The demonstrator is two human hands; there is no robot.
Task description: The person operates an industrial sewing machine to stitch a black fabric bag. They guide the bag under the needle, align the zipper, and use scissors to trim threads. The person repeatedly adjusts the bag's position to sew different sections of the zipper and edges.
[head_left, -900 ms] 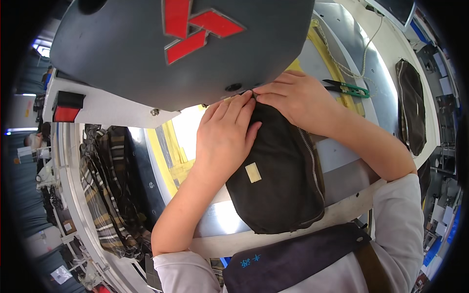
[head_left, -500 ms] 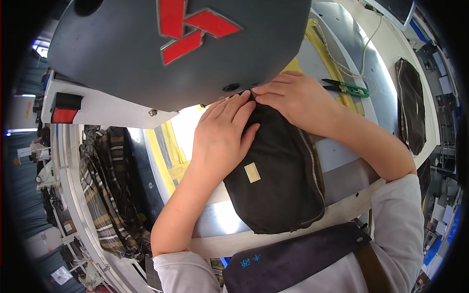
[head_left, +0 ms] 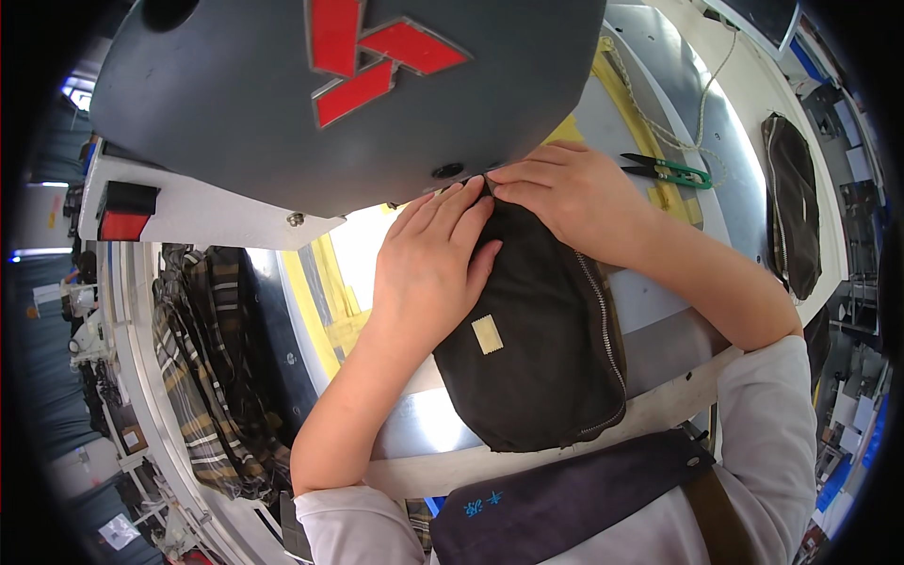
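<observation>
1. Cloth of dark purple with blue stitched characters, the apron flap [head_left: 574,494], crosses your front at the near edge.
2. Just beyond it lies the dark brown fabric pouch [head_left: 541,386], stretched lengthwise away from you, its rounded near end reaching the pale table edge [head_left: 659,405]. A silver metal zipper [head_left: 605,320] follows its right side, and a small cream patch [head_left: 488,334] sits left of centre.
3. Your left hand [head_left: 428,250] rests over the pouch's far left edge, unclenched, fingers stretched forward and thumb apart on the fabric.
4. Your right hand [head_left: 570,202] meets the far right side, fingertips at the narrow far end, close to your left fingers. Whether it pinches or only presses, you cannot tell from this view.
5. Right beyond your fingertips looms the dark grey machine head [head_left: 377,160] with a red emblem, overhanging the pouch's far end.
6. Off to the right lie green-handled thread snips [head_left: 673,171] and, farther out, a second dark zippered pouch [head_left: 796,207].
</observation>
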